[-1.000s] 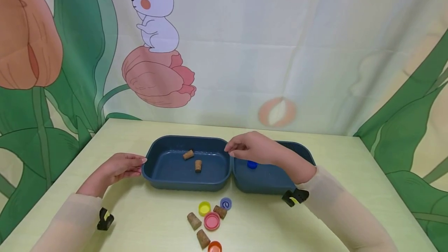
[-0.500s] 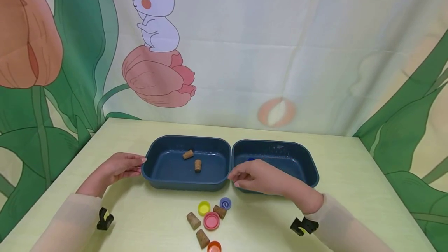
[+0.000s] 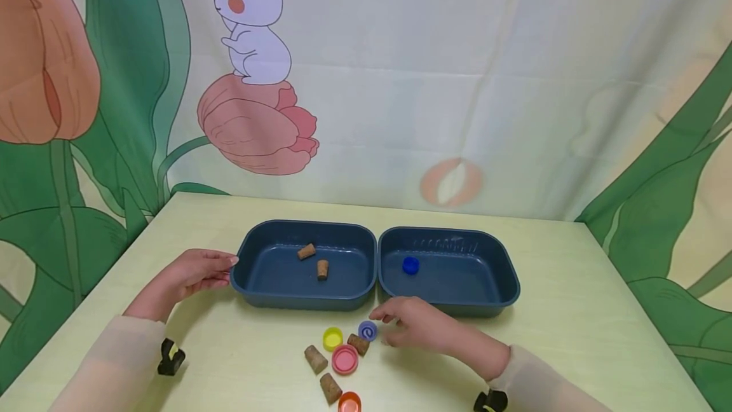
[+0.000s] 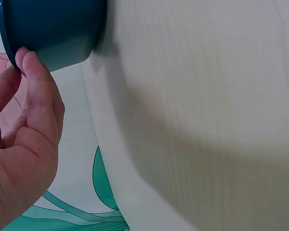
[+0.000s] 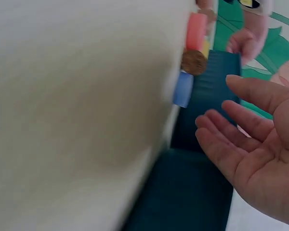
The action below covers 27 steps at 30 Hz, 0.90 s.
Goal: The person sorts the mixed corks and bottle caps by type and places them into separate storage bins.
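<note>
My left hand (image 3: 197, 274) pinches the left rim of a dark blue tray (image 3: 305, 304); the left wrist view shows fingertips (image 4: 31, 60) at that rim. Two corks, one tilted (image 3: 306, 251) and one upright (image 3: 323, 269), are inside this tray. Over the table my right hand (image 3: 420, 326) reaches beside a purple bottle cap (image 3: 367, 330), holding nothing. Its fingers (image 5: 221, 139) are spread loosely in the right wrist view, apart from the cap. Close to the purple cap are a cork (image 3: 359, 344), a pink cap (image 3: 345, 360) and a yellow cap (image 3: 333, 339).
A second dark blue tray (image 3: 457, 309) stands against the first on the right, with a blue cap (image 3: 410, 265) inside. Two more corks, one (image 3: 316, 359) behind the other (image 3: 330, 388), and an orange cap (image 3: 350, 402) lie nearer the front. A printed curtain (image 3: 372, 113) hangs behind the table.
My right hand has come from above the right tray toward the front, down beside the purple cap, uncovering the blue cap. The left hand stays at the left tray's rim.
</note>
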Available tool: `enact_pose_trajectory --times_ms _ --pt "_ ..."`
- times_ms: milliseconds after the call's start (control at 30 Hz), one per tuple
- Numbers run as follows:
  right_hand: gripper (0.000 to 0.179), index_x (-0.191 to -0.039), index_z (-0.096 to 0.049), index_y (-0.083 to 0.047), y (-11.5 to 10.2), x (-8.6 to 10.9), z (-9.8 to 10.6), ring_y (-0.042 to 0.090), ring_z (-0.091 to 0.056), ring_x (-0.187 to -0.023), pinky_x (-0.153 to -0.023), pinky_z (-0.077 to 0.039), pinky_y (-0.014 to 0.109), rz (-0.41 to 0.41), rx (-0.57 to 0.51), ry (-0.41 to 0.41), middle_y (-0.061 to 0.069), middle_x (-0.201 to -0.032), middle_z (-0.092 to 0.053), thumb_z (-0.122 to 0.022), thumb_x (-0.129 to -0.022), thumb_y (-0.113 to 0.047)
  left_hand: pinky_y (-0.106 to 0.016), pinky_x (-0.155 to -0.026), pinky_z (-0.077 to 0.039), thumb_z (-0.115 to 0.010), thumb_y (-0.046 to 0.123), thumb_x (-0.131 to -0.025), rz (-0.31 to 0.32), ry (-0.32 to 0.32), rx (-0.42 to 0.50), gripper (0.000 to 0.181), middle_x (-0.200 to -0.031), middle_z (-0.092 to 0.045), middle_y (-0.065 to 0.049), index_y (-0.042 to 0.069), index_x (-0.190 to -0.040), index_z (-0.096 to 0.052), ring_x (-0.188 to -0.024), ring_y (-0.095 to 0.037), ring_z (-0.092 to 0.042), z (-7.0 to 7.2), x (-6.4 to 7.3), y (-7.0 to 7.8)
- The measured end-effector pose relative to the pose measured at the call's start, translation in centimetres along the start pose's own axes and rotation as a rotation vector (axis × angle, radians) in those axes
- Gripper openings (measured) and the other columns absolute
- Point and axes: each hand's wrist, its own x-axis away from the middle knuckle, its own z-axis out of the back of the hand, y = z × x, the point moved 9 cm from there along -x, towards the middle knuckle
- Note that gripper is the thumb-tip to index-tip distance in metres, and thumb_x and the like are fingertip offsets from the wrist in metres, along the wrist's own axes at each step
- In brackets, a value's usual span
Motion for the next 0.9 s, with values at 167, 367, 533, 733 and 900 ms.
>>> enact_pose_trajectory --times_ms 167,367,533,733,900 --pt "0.049 -0.132 -0.066 0.0 -0.1 -0.4 -0.8 0.029 -0.068 -0.114 -0.094 -0.059 0.031 0.028 0.102 0.015 0.016 -0.131 -0.069 -0.079 -0.086 -0.01 -0.018 -0.072 -0.062 -0.058 0.018 -0.105 -0.003 -0.001 -0.004 0.04 -0.078 -0.071 0.009 -0.015 -0.129 -0.058 -0.073 -0.004 -0.067 0.0 0.1 0.0" --pt "0.053 -0.135 -0.063 0.001 -0.1 -1.0 -1.3 0.032 -0.063 -0.127 -0.109 -0.054 0.041 0.046 0.174 0.017 0.016 -0.135 -0.068 -0.08 -0.085 -0.007 -0.017 -0.072 -0.061 -0.058 0.018 -0.105 -0.013 -0.014 -0.004 0.04 -0.079 -0.071 0.01 -0.015 -0.129 -0.058 -0.073 -0.003 -0.067 0.0 0.0 0.1" --pt "0.051 -0.133 -0.064 0.001 0.3 -1.8 -1.8 0.031 -0.063 -0.128 -0.111 -0.052 0.041 0.052 0.211 0.003 0.014 -0.134 -0.069 -0.079 -0.085 -0.005 -0.017 -0.072 -0.062 -0.058 0.018 -0.105 -0.004 -0.004 -0.008 0.041 -0.078 -0.071 0.009 -0.015 -0.129 -0.058 -0.073 -0.003 -0.067 0.1 0.0 0.0" --pt "0.048 -0.133 -0.065 0.0 0.4 -2.4 -2.5 0.03 -0.063 -0.129 -0.112 -0.051 0.042 0.036 0.241 -0.026 0.013 -0.134 -0.069 -0.077 -0.087 -0.004 -0.018 -0.072 -0.062 -0.059 0.018 -0.105 0.003 0.007 -0.015 0.041 -0.078 -0.071 0.009 -0.015 -0.13 -0.058 -0.073 -0.004 -0.067 0.2 -0.1 -0.1" --pt "0.044 -0.129 -0.068 -0.001 0.0 -2.7 -2.7 0.028 -0.066 -0.125 -0.109 -0.053 0.04 0.057 0.285 -0.024 0.012 -0.129 -0.072 -0.078 -0.086 -0.002 -0.018 -0.071 -0.062 -0.059 0.018 -0.105 0.003 0.008 -0.01 0.041 -0.078 -0.071 0.009 -0.015 -0.13 -0.058 -0.073 -0.004 -0.068 0.1 0.0 -0.1"
